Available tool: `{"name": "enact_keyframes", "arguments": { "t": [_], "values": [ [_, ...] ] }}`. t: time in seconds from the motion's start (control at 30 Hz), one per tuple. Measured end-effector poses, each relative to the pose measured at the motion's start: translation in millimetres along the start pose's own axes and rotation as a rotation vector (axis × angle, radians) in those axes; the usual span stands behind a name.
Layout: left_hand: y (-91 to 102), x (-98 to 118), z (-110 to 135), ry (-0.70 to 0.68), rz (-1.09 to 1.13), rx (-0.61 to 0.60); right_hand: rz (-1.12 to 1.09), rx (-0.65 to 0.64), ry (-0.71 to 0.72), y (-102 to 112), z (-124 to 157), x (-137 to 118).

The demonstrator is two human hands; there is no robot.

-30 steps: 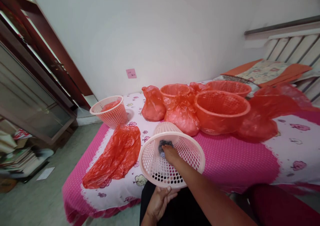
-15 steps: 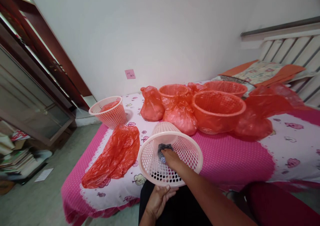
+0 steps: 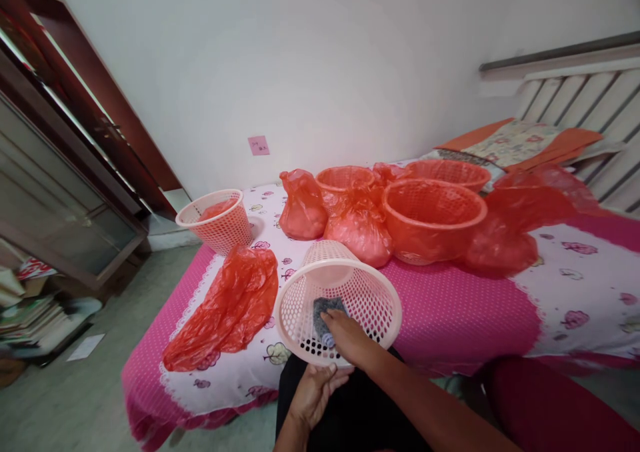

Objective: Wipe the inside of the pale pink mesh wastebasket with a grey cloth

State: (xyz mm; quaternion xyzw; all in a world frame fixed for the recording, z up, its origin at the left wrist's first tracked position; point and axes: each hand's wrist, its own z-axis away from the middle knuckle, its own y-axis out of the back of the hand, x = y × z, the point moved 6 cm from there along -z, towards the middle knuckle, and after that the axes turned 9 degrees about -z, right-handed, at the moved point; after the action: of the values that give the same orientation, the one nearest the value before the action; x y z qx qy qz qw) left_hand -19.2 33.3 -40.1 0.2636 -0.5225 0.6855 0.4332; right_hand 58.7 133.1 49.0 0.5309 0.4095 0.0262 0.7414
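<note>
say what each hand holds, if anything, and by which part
Left hand holds the tilted pale basket by its lower rim; right hand has the grey cloth by its right side.

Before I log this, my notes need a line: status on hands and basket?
Left hand holding basket at lower rim. Right hand holding gray cloth inside. Basket tipped, mouth facing wearer. Loose red bag lying left.

Two hands (image 3: 346, 337), one grey cloth (image 3: 326, 307), five baskets (image 3: 327, 274), one flattened red bag (image 3: 230, 312), one pink note (image 3: 259, 145)

pink mesh basket (image 3: 329, 276) | tipped, mouth facing camera | gray cloth (image 3: 323, 304) | inside
</note>
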Motion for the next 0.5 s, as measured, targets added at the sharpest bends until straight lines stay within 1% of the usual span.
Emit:
{"name": "enact_keyframes", "arguments": {
  "t": [0.2,0.33,0.5],
  "values": [
    [1.5,-4,-3,-0.018,0.032,-0.008,-0.005,-0.021,0.021,-4,23,-13],
    [0.8,-5,-5,-0.043,0.061,-0.016,-0.014,-0.042,0.041,-7,32,-18],
    [-0.3,-2,-3,-0.057,0.081,0.008,-0.026,-0.085,0.030,-8,39,-24]
  ]
}}
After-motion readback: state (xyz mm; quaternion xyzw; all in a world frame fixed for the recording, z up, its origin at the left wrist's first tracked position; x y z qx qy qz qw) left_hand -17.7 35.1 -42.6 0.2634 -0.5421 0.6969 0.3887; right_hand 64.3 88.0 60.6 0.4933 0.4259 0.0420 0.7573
